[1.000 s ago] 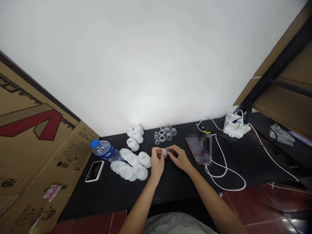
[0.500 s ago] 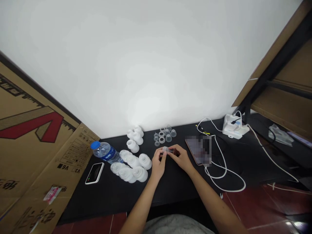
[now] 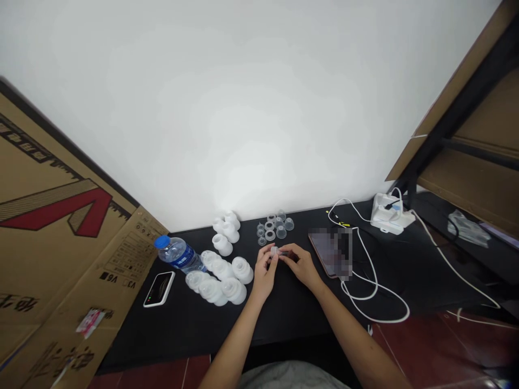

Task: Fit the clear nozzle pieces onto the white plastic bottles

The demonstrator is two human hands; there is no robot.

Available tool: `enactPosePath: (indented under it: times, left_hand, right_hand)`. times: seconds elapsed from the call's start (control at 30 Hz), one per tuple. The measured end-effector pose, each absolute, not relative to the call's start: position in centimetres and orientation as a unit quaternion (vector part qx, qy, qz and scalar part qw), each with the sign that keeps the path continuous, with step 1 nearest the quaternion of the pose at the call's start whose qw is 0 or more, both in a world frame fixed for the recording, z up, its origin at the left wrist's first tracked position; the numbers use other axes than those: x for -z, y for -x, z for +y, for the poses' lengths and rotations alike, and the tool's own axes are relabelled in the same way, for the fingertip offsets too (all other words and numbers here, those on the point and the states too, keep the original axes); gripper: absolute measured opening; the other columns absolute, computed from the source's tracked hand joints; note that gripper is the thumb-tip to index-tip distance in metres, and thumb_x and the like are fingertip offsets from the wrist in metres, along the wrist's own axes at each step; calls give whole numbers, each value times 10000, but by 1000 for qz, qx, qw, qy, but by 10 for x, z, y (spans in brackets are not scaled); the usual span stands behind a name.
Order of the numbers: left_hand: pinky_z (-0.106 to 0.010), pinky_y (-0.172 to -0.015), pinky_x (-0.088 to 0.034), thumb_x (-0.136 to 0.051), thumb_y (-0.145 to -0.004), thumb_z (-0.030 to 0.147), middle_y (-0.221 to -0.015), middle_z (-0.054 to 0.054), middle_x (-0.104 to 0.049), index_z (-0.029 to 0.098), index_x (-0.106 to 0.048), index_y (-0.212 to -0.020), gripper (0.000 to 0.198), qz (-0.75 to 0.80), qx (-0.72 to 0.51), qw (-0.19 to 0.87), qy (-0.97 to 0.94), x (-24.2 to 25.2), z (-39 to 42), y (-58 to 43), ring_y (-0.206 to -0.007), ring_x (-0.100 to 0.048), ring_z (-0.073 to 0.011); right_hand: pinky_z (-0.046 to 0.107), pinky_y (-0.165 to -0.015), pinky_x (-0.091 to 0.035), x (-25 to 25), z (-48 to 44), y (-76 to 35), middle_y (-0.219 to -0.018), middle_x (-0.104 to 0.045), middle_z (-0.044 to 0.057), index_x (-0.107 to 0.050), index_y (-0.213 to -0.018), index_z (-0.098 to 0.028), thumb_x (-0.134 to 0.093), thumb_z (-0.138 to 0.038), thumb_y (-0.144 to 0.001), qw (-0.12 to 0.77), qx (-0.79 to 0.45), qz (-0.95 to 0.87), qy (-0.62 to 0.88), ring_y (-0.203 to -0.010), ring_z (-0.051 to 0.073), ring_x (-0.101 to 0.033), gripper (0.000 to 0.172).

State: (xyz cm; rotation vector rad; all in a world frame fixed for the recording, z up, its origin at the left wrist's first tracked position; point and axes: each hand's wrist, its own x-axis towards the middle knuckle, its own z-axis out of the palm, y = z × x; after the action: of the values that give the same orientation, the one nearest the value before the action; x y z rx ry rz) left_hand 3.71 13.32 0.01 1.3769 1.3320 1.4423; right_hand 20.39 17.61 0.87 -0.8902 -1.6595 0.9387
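Observation:
Between my fingertips is a small translucent ribbed collar, like the screw ring of a baby bottle. My left hand pinches it from the left with thumb and fingers. On its other side my right hand has its fingertips closed on a clear part that joins or touches the collar; its exact shape is hidden. Just beyond lie loose clear rings, several teats and clear dome caps. White bottle-like pieces with teats fitted stand left of my left hand, and open-necked white ones stand behind them.
On the left are a water bottle with a blue cap, a white-edged phone and a large cardboard box. To the right lie another phone, looped white cables and a power strip. A white wall rises behind the black table.
The collar has turned slightly between my fingers, with its ribbed side now showing. My hands stay in nearly the same place; the whole view has shifted a little.

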Motion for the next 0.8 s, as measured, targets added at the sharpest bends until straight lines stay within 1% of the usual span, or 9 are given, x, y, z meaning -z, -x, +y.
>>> enactPosePath:
  times: [0.1, 0.17, 0.27, 0.37, 0.47, 0.57, 0.63, 0.73, 0.8]
  left_hand:
    - [-435, -1107, -521, -631, -1019, 608, -1468, -140, -630, 227, -848, -1068, 441, 505, -568, 394, -517, 2, 136, -34, -1374, -607, -329]
    - [-429, -1063, -543, -647, -1001, 627, -1465, -149, -641, 214, -856, -1021, 464, 499, -570, 411, -507, 3, 137, -32, -1347, -622, -338]
    - [-401, -974, -569, -643, -1003, 628, -1443, -154, -661, 207, -856, -1014, 472, 494, -574, 425, -495, 5, 138, -31, -1280, -653, -328]
    - [-381, -943, -568, -627, -1013, 628, -1425, -150, -674, 203, -854, -987, 482, 492, -580, 429, -487, 6, 138, -32, -1247, -664, -315]
    - [-391, -964, -571, -645, -999, 637, -1435, -152, -661, 203, -853, -1014, 481, 490, -581, 438, -480, 5, 138, -33, -1246, -663, -316]
    - [-425, -1065, -544, -678, -982, 634, -1431, -152, -640, 208, -853, -1040, 464, 493, -581, 434, -481, 3, 137, -35, -1294, -644, -321]
    - [-436, -1114, -519, -691, -973, 634, -1415, -151, -631, 211, -852, -1022, 455, 498, -579, 418, -491, 2, 136, -35, -1328, -626, -324]
    - [-428, -1088, -540, -701, -962, 645, -1416, -153, -615, 215, -849, -1015, 458, 504, -575, 402, -504, -1, 135, -36, -1325, -624, -320]
    - [-427, -1062, -558, -713, -950, 651, -1426, -156, -608, 217, -853, -1022, 461, 501, -575, 401, -507, -3, 134, -36, -1303, -638, -319]
  right_hand:
    - [319, -660, -541, -11, 175, -203, -986, -779, 52, -790, -1087, -249, -745, -378, -972, 493, -386, -692, 360, -728, 196, -655, 178]
    - [315, -654, -538, -11, 175, -203, -998, -774, 53, -784, -1090, -251, -750, -372, -969, 492, -385, -696, 355, -728, 193, -650, 175]
    - [314, -660, -535, -12, 174, -203, -970, -768, 44, -785, -1078, -255, -757, -361, -966, 488, -381, -700, 355, -726, 191, -644, 157]
    - [319, -671, -541, -12, 173, -202, -981, -776, 44, -788, -1089, -262, -745, -362, -976, 483, -383, -703, 354, -733, 194, -651, 156]
    - [317, -653, -541, -14, 172, -202, -1003, -781, 50, -783, -1106, -262, -741, -386, -979, 485, -384, -701, 354, -730, 194, -660, 182]
    - [307, -615, -534, -15, 172, -202, -963, -775, 49, -775, -1099, -249, -770, -434, -956, 482, -386, -694, 369, -697, 191, -659, 233]
    - [310, -641, -552, -15, 172, -202, -956, -780, 53, -773, -1088, -240, -759, -461, -964, 478, -394, -684, 386, -716, 196, -678, 254]
    - [319, -703, -577, -12, 173, -202, -951, -798, 56, -773, -1047, -233, -705, -493, -997, 468, -413, -672, 399, -782, 214, -722, 273]
    - [316, -689, -576, -11, 174, -202, -896, -799, 47, -768, -1003, -229, -690, -516, -998, 463, -428, -665, 400, -763, 215, -728, 297]
